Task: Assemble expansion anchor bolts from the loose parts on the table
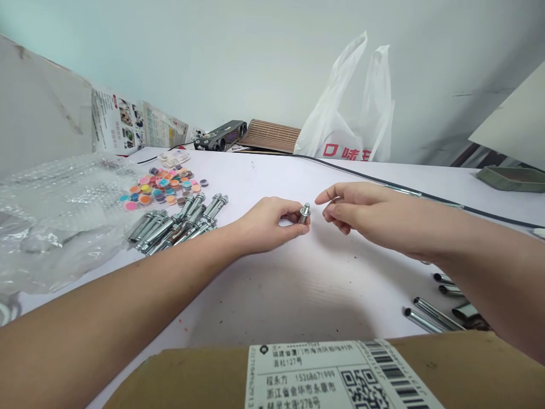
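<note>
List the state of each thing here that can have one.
Left hand: pinching a silver metal bolt
Silver metal bolt: held, roughly upright
Right hand: partly open, nothing visible in it
Silver metal bolt pile: loosely heaped
Multicoloured round discs: loosely heaped
Clear plastic wrap: crumpled
White plastic bag: upright, handles raised
Silver metal tubes: lying down, near ends open

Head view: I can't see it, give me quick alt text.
The left hand pinches a metal bolt at a white table; the right hand hovers beside it, apparently empty. More bolts and colorful discs lie to the left, metal tubes to the right, and labeled cardboard nearest the camera.
</note>
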Tool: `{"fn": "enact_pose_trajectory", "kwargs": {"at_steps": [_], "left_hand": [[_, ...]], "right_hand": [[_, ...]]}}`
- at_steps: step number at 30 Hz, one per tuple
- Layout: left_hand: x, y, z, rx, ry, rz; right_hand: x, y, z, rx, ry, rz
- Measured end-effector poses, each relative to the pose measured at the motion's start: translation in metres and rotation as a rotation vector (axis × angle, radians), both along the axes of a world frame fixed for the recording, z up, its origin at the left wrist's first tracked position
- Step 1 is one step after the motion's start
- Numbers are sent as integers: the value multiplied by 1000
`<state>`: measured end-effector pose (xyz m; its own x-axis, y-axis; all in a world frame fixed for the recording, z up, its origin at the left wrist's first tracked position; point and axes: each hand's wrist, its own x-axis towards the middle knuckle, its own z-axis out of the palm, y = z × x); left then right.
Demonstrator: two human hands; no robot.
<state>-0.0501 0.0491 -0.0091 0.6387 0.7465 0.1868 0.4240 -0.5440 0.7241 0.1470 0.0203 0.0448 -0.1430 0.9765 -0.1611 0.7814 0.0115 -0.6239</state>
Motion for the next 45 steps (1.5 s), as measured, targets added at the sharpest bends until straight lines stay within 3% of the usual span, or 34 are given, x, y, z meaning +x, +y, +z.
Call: {"fn": "enact_pose_trajectory", "kwargs": {"at_steps": [6,14,18,26,36,45], "left_hand": [[0,-1,3,32,11,2],[0,1,-2,48,-14,10],[0,2,-4,34,-20,1],[2,-2,0,-4,-19,35],[4,-3,5,-82,-5,57],[3,-2,4,-44,13,72]], "right_hand": [[-6,0,-1,180,-65,55],[-14,-1,-12,532,-2,388],[-15,1,-17,561,-21,456],[-11,3,-22,629,-109,377],[-16,-1,-30,646,37,351],[-15,-2,-32,611,-9,233]]}}
